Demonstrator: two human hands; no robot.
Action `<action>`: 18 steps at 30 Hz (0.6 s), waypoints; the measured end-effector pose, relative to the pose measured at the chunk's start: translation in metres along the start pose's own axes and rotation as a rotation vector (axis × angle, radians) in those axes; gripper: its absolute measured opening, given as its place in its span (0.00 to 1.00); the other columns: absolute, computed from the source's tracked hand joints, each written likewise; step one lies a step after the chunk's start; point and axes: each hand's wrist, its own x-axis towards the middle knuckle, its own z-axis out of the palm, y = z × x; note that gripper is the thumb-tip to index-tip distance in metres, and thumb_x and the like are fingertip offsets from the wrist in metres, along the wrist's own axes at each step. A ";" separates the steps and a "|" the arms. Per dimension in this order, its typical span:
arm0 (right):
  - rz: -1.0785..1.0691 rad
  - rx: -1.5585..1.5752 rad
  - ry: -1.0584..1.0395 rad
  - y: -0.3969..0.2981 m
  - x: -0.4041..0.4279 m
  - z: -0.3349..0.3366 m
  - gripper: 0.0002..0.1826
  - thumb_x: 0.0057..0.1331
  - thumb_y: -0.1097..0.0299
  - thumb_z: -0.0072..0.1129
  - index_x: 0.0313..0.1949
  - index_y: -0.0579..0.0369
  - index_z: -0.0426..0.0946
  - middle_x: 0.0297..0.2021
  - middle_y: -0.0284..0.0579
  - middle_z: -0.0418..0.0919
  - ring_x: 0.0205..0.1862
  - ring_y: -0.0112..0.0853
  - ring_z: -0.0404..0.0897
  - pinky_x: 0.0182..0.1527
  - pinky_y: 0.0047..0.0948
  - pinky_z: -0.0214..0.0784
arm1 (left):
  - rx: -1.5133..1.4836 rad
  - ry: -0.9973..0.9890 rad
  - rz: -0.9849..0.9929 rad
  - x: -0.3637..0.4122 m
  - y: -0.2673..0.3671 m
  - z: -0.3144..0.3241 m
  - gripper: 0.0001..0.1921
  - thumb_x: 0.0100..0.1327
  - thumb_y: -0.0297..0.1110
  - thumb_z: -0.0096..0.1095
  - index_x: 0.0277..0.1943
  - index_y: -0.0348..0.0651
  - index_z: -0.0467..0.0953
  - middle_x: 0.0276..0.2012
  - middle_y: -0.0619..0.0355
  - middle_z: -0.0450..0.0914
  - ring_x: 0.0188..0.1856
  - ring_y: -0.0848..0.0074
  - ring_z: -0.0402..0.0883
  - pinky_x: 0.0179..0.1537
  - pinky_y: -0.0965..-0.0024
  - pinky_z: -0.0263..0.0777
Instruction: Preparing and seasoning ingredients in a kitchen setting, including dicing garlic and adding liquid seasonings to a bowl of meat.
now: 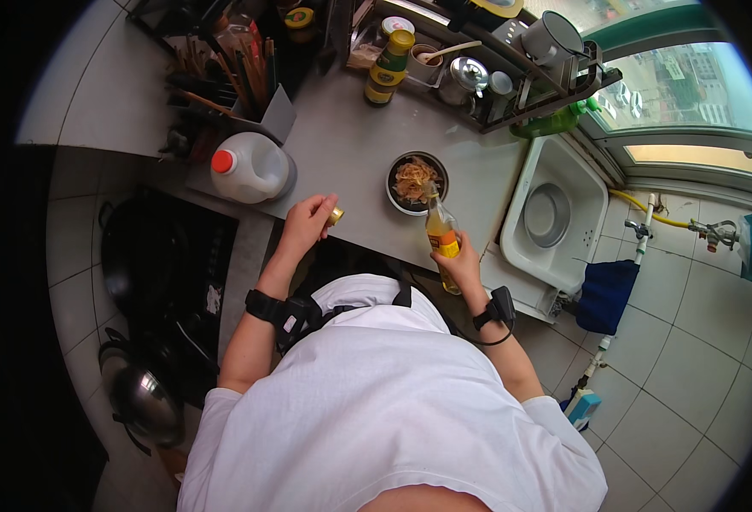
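A glass bottle of yellow liquid (443, 232), with an orange and yellow label, is gripped around its lower part by my right hand (460, 264). It tilts away from me, and its neck reaches over the near right rim of a round metal bowl (391, 200). Inside the bowl lie pale brown shredded or sliced pieces of food (414, 178). I cannot tell whether liquid is flowing. Left of the bowl, my left hand (312, 217) holds a small gold-coloured cap (335, 216) near the counter's front edge.
A plastic jug with a red cap (251, 168) stands left on the counter (344, 141). Behind are a yellow-capped bottle (388, 69) and a rack (478, 118) of jars. A sink (516, 237) with a metal basin (547, 215) is at right, a wok (142, 256) on the stove at left.
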 end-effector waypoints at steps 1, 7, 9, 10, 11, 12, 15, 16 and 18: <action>-0.017 0.014 0.009 0.001 -0.001 0.001 0.38 0.48 0.56 0.75 0.56 0.57 0.68 0.47 0.56 0.81 0.49 0.47 0.82 0.50 0.38 0.73 | 0.001 -0.004 0.003 0.000 0.000 0.000 0.22 0.71 0.50 0.54 0.28 0.39 0.75 0.18 0.64 0.73 0.16 0.86 0.70 0.18 0.79 0.61; 0.024 -0.005 -0.009 -0.001 -0.003 0.000 0.38 0.48 0.56 0.75 0.56 0.56 0.68 0.48 0.56 0.81 0.49 0.47 0.81 0.51 0.38 0.73 | 0.013 -0.009 0.005 0.000 0.000 0.001 0.22 0.71 0.50 0.53 0.29 0.39 0.75 0.17 0.64 0.73 0.16 0.86 0.70 0.19 0.79 0.61; 0.034 -0.010 -0.013 -0.003 -0.003 0.001 0.38 0.48 0.56 0.75 0.56 0.56 0.68 0.47 0.56 0.81 0.49 0.46 0.81 0.50 0.38 0.73 | 0.016 -0.007 0.005 0.000 0.000 0.001 0.22 0.71 0.50 0.53 0.29 0.39 0.75 0.17 0.64 0.73 0.16 0.86 0.70 0.19 0.79 0.61; 0.043 -0.014 -0.017 -0.004 -0.003 0.001 0.38 0.48 0.56 0.75 0.56 0.56 0.68 0.47 0.56 0.81 0.49 0.46 0.82 0.50 0.38 0.73 | 0.018 -0.005 0.005 0.000 0.000 0.001 0.22 0.71 0.50 0.53 0.28 0.39 0.75 0.17 0.64 0.73 0.16 0.86 0.70 0.19 0.79 0.61; 0.043 -0.014 -0.018 -0.004 -0.002 0.001 0.38 0.48 0.56 0.75 0.56 0.56 0.68 0.47 0.56 0.81 0.49 0.46 0.82 0.50 0.38 0.73 | 0.019 -0.003 0.004 -0.001 0.001 0.001 0.22 0.71 0.50 0.53 0.28 0.39 0.75 0.17 0.64 0.73 0.16 0.86 0.70 0.19 0.79 0.61; 0.030 0.004 -0.009 -0.003 -0.001 0.001 0.38 0.48 0.56 0.75 0.56 0.56 0.68 0.47 0.56 0.81 0.49 0.46 0.82 0.50 0.38 0.73 | 0.020 -0.004 0.005 0.000 0.000 0.001 0.22 0.71 0.50 0.53 0.28 0.39 0.75 0.17 0.64 0.73 0.16 0.86 0.70 0.19 0.79 0.61; 0.036 0.017 -0.006 0.000 0.003 0.002 0.39 0.48 0.56 0.75 0.56 0.56 0.68 0.46 0.55 0.81 0.48 0.46 0.82 0.50 0.38 0.74 | 0.015 -0.005 0.003 0.000 -0.001 0.001 0.23 0.71 0.50 0.53 0.28 0.38 0.75 0.17 0.64 0.73 0.16 0.86 0.70 0.19 0.79 0.61; 0.056 0.012 -0.012 0.001 0.003 0.001 0.38 0.48 0.56 0.75 0.56 0.56 0.68 0.46 0.55 0.82 0.48 0.46 0.82 0.50 0.38 0.74 | 0.017 -0.006 0.000 0.000 -0.001 0.001 0.23 0.71 0.50 0.53 0.28 0.38 0.75 0.17 0.64 0.73 0.16 0.86 0.70 0.19 0.79 0.61; 0.040 0.017 0.000 0.003 0.003 0.001 0.38 0.48 0.56 0.75 0.56 0.56 0.69 0.46 0.55 0.82 0.48 0.46 0.82 0.49 0.38 0.74 | 0.019 -0.007 -0.004 -0.001 -0.002 0.001 0.23 0.71 0.50 0.53 0.28 0.38 0.75 0.17 0.64 0.73 0.16 0.85 0.70 0.19 0.78 0.61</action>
